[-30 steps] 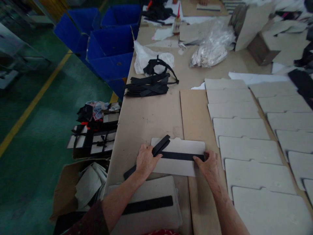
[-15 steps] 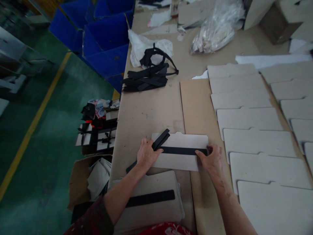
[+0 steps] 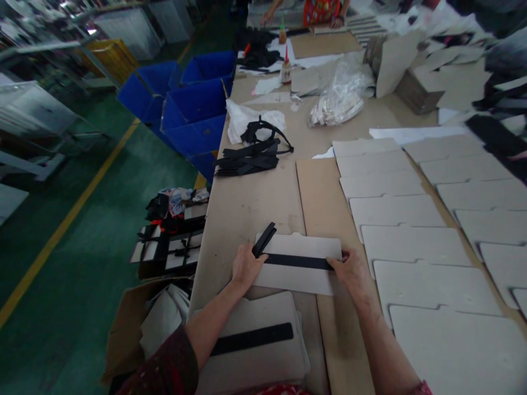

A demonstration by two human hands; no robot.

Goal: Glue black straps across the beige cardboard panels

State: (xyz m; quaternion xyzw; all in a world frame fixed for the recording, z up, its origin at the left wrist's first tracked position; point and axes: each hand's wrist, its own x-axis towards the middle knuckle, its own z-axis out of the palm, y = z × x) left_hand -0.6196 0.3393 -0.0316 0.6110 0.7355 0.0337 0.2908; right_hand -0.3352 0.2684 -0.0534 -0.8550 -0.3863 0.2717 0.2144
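Head view: the black strap point(image 3: 298, 261) lies flat across 1 grey card point(image 3: 300, 280) on the table point(image 3: 255, 203), the left hand point(image 3: 246, 266) clamping its left end plus loose strips point(image 3: 264, 240), the right hand point(image 3: 349, 271) with fingers together pinning its right end.

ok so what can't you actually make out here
Both ends of the black strap on the grey card: covered by the left hand and right hand, head view.
Label of the bottle: too small, blurred.
The person at the far end: cut off by the top edge.
The near card stack: left side behind the arm.
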